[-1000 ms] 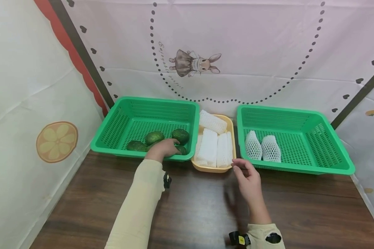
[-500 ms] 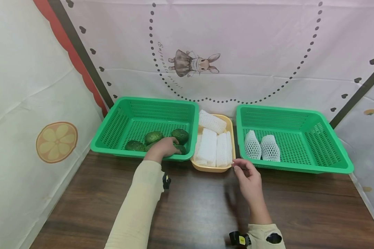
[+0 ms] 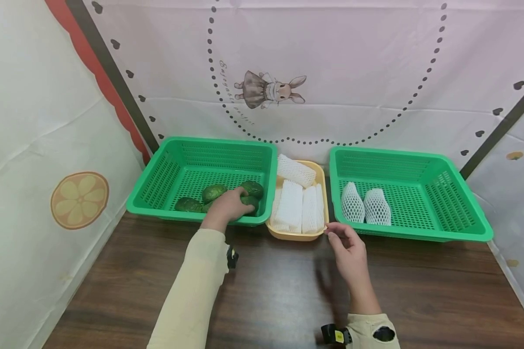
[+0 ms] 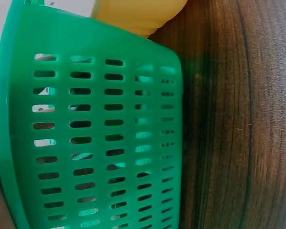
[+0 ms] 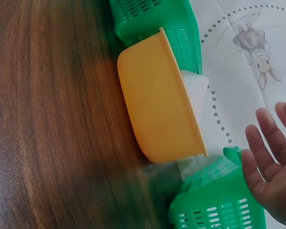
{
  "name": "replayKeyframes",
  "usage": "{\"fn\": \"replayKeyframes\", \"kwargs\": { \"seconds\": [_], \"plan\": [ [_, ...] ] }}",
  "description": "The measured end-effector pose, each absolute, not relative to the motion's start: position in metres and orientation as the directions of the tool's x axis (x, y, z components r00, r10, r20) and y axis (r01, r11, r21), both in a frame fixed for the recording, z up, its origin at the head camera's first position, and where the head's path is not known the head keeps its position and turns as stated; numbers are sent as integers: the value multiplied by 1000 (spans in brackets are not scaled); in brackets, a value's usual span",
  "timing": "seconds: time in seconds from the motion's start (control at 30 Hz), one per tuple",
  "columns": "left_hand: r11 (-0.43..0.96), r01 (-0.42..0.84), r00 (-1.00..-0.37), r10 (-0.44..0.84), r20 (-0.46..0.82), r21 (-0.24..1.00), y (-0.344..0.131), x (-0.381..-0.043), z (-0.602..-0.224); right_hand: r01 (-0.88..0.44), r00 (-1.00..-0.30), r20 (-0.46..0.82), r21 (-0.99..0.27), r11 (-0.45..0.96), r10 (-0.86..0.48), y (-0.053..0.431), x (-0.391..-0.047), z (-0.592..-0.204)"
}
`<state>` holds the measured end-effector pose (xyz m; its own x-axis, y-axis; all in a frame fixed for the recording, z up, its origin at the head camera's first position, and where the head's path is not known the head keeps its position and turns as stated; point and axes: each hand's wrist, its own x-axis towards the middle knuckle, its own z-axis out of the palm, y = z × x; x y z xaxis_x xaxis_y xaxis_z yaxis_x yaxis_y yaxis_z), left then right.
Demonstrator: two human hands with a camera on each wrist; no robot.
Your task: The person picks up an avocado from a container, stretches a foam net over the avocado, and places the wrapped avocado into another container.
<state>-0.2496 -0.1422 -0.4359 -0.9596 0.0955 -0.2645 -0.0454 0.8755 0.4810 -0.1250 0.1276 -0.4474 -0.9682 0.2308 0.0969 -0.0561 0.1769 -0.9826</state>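
Observation:
My left hand reaches over the near wall of the left green basket and grips an avocado in its right front corner. Around it lie several more avocados, such as a dark one just behind and a lighter one to the left. The left wrist view shows mostly the outer basket wall, which hides the fruit. Loosely bent and holding nothing, my right hand hovers at the front right corner of the yellow tray. White foam net sleeves lie in that tray.
At the right stands another green basket holding two net-wrapped pieces, side by side at its left end. All three containers line up on a dark wooden table, against a printed cloth backdrop.
The avocado under my left hand has come up slightly, and more of it shows between thumb and fingers. My right hand has stayed in place.

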Motion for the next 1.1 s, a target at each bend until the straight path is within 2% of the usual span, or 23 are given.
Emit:
{"fn": "replayKeyframes", "kwargs": {
  "seconds": [0.23,0.47,0.6,0.87,1.1],
  "plan": [
    [862,-37,-993,26,-118,505,-141,-246,-435,-66,-969,101,-985,158,227,129,-126,-445],
    [697,29,-986,-98,135,716,-145,-241,-438,-56,-971,90,-987,151,222,129,-126,-444],
    [629,115,-964,-117,240,769,-146,-235,-433,-48,-972,83,-986,157,221,129,-126,-443],
    [613,197,-952,-66,298,765,-135,-224,-419,-44,-971,79,-987,155,226,132,-123,-443],
    [604,233,-940,-60,336,762,-130,-212,-421,-23,-973,59,-987,160,223,133,-121,-444]
  ]
}}
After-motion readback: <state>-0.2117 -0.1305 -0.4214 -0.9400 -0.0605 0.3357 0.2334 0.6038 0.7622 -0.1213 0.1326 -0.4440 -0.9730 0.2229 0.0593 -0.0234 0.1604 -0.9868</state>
